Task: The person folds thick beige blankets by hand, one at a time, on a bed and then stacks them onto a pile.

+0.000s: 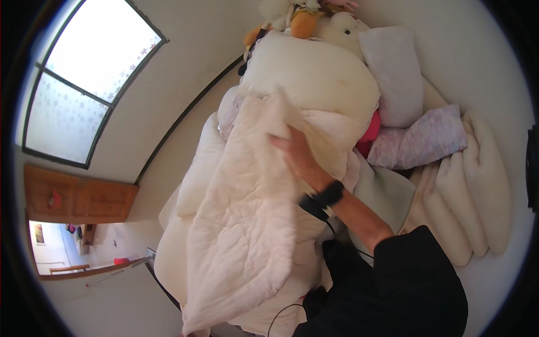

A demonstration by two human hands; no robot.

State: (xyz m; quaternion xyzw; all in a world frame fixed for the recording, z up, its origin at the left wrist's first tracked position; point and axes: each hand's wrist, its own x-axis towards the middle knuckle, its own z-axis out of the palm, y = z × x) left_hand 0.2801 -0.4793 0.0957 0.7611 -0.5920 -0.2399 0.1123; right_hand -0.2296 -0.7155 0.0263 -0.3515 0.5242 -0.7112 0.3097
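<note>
A cream, crinkled quilt point(241, 208) lies lengthwise over the heaped bedding in the middle. Its near corner is drawn down to the lower edge, where a sliver of my left hand point(200, 333) shows, closed on it; most of that hand is out of frame. Over the quilt's upper right edge is my right hand point(292, 147), thumb pointing left. Motion smears its fingers and the quilt edge beside it, so I cannot tell whether it grips the cloth. My right wrist wears a black band point(330, 194) with a small black box and cable.
A thick cream folded quilt point(314, 70) sits at the far end, below stuffed toys point(303, 25). To the right are a pale pillow point(393, 76), a patterned pillow point(421, 137) and folded cream bedding point(449, 208). A window point(84, 78) and wooden door point(78, 195) are left.
</note>
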